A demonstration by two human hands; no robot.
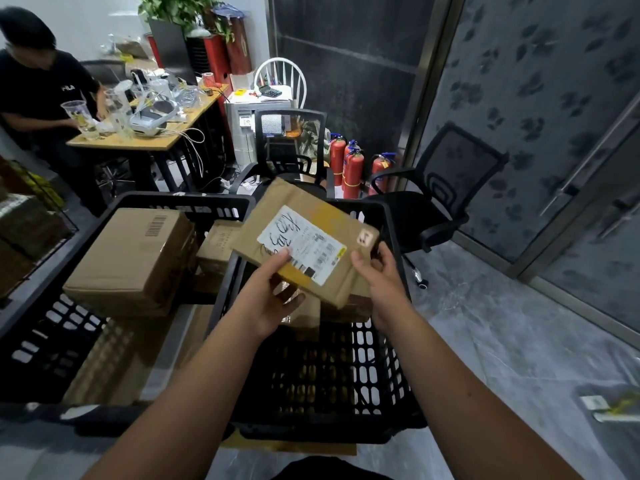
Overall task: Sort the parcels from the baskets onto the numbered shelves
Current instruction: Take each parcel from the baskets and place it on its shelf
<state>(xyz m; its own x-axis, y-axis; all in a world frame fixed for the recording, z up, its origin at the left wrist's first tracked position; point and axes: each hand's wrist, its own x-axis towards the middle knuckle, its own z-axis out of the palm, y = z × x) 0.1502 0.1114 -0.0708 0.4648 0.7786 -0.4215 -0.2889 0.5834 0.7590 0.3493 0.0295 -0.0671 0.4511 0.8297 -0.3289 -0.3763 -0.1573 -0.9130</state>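
At the far left, a person in a black shirt [41,88] sits at a wooden worktop [152,133] full of cups and wires. In front of that stands the left basket [52,327], black and full of holes, with a big brown box [131,258] lying in it near its back edge and a smaller box [216,251] tucked by its right wall. Next comes the right basket [329,386], touching the left one side by side. Just above its back edge both hands hold up a flat brown parcel [308,240] with a white label [301,245] facing up. The left hand [266,299] grips the near left corner, thumb pressed on the label and fingers curled under. The right hand [381,282] grips the near right end, thumb on top, fingers hidden below. The parcel's long side runs from the far left down to the near right, so it lies slanted between the hands and tips up at the far end. Both hands are about equally near it. More brown parcels [346,306] sit under it inside the basket. No numbered shelf shows here, so I think the person will read the label first, then turn away to find the shelf. To the right stand red fire extinguishers [349,168] and a black office chair [446,195] on the grey floor.
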